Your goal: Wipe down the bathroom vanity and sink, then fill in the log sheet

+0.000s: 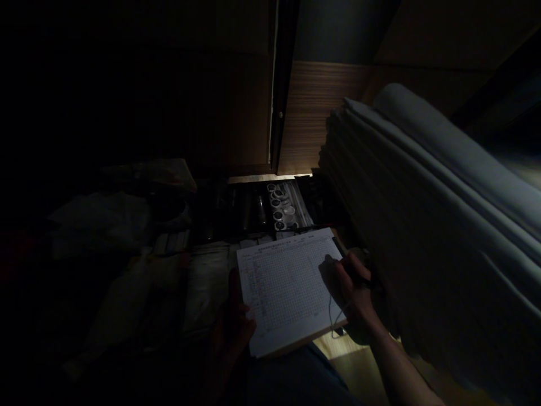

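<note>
The scene is very dark. A clipboard with a white gridded sheet (287,285) lies tilted in front of me. My left hand (233,327) grips its left edge, thumb on the paper. My right hand (353,287) rests on the sheet's right edge, fingers closed round a dark pen whose tip touches the paper. A thin cord hangs from the clipboard near that wrist.
A tall stack of folded grey-white linen (422,203) rises at the right. Beyond the clipboard sits a tray of small white cups (282,208). Wooden cabinet doors (313,113) stand behind. Pale bags and packages (127,265) lie in shadow at the left.
</note>
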`<control>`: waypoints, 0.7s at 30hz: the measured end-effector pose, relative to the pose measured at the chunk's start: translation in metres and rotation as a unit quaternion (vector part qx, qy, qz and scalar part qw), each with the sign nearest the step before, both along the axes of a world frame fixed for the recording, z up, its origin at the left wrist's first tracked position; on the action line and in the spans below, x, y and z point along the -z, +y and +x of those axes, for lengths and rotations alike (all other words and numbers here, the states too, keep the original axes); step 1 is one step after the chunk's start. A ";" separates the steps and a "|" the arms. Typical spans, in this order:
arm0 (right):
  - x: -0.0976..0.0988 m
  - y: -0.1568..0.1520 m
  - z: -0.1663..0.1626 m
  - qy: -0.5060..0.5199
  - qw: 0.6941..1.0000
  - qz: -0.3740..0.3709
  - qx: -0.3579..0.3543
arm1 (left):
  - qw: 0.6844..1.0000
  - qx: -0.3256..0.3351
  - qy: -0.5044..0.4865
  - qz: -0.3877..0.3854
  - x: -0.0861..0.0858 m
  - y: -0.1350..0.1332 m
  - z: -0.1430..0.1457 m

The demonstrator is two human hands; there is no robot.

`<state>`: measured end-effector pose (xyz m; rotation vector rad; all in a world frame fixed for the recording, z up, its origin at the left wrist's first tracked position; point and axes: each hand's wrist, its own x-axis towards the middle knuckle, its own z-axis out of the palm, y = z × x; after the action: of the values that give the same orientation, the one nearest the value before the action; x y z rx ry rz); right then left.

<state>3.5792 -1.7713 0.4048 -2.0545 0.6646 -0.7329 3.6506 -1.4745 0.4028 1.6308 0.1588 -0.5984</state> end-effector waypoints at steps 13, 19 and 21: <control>-0.006 0.010 0.004 0.023 0.997 0.026 -0.072 | 0.999 -0.041 -0.017 0.006 -0.013 -0.008 -0.008; -0.012 0.014 0.007 0.024 0.997 0.036 -0.071 | 1.000 0.017 0.003 0.012 0.001 0.002 0.001; -0.013 0.015 0.007 0.021 0.996 0.033 -0.075 | 1.000 0.021 -0.007 0.016 0.004 0.004 0.003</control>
<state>3.5860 -1.7564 0.4175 -2.0378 0.5448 -0.5757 3.6533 -1.4702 0.3983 1.6727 0.1261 -0.6190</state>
